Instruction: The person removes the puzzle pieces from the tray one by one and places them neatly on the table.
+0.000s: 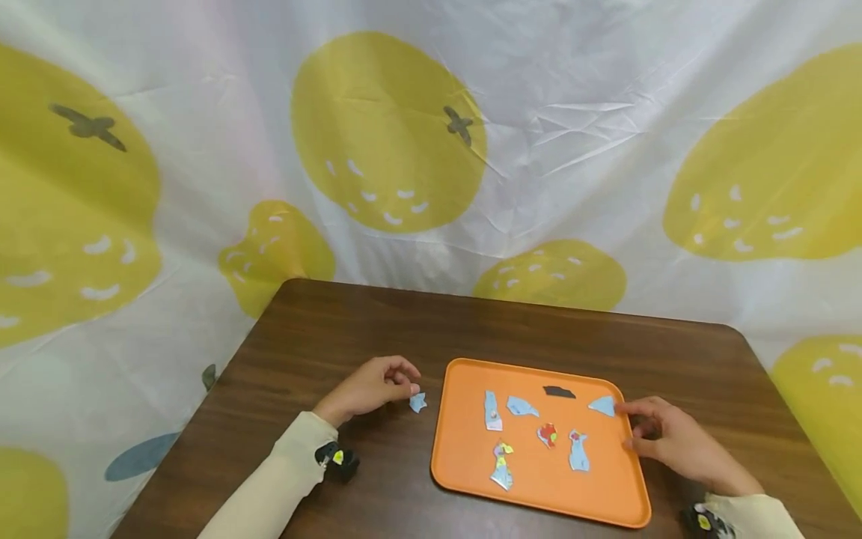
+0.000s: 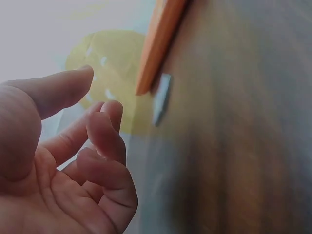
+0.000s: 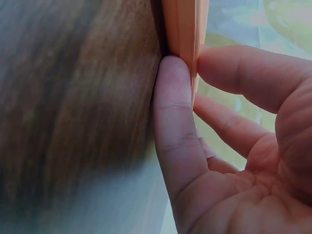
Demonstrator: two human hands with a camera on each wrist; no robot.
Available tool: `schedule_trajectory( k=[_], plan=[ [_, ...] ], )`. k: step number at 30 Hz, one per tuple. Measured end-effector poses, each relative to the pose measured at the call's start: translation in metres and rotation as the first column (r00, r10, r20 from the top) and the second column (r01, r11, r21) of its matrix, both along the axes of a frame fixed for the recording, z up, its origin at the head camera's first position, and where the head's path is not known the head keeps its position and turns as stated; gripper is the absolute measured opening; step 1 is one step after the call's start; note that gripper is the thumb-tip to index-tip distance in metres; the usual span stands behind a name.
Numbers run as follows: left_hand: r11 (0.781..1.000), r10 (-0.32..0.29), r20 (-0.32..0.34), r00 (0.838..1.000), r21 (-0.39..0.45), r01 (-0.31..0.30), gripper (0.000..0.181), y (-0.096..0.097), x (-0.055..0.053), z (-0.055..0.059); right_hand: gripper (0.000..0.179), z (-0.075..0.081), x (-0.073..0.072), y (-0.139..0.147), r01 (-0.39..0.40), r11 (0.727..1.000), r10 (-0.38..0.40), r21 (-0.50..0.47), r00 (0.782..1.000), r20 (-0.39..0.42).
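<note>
An orange tray (image 1: 539,505) lies on the dark wooden table, with several irregular light-blue pieces with torn-looking edges on it. My right hand (image 1: 680,442) is at the tray's right rim; in the right wrist view the thumb and fingers pinch the orange rim (image 3: 183,29) from below and above. A pale-blue triangular piece (image 1: 602,406) lies just inside that rim. Left of the tray, my left hand (image 1: 370,385) hovers beside a small blue piece (image 1: 418,403) on the table. The left wrist view shows that piece (image 2: 162,100) apart from the loosely bent fingers, which hold nothing.
Also on the tray are a black piece (image 1: 559,391), a red-printed piece (image 1: 548,435) and a yellow-and-blue one (image 1: 501,466). A white curtain (image 1: 417,269) with yellow fruit prints hangs behind the table (image 1: 377,322).
</note>
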State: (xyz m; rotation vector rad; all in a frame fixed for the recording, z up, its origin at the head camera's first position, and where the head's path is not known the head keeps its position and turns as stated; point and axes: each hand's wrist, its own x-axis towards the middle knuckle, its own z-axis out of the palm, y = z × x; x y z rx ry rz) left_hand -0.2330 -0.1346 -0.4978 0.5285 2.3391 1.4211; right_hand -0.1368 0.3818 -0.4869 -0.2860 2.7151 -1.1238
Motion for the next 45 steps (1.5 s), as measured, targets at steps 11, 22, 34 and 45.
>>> schedule_trajectory(
  k=[11,22,34,45],
  plan=[
    [0.998,-0.053,-0.014,0.999,0.046,0.053,0.034,0.031,-0.007,0.019,0.06,0.003,-0.002,0.0,-0.013,1.0,0.013,-0.014,1.0,0.021],
    [0.991,-0.137,-0.06,0.989,0.006,0.137,0.04,0.079,-0.003,0.016,0.06,0.002,-0.003,0.001,-0.015,1.0,0.015,-0.007,0.999,0.031],
    [0.991,-0.132,0.0,0.991,-0.024,0.132,0.051,0.107,0.004,0.008,0.058,0.001,-0.006,0.0,-0.015,1.0,0.016,-0.017,0.999,0.028],
    [0.979,-0.192,-0.088,0.977,-0.085,0.184,0.057,0.121,0.001,-0.001,0.06,-0.002,-0.004,0.003,-0.016,0.999,0.018,-0.031,0.999,0.045]
  ],
)
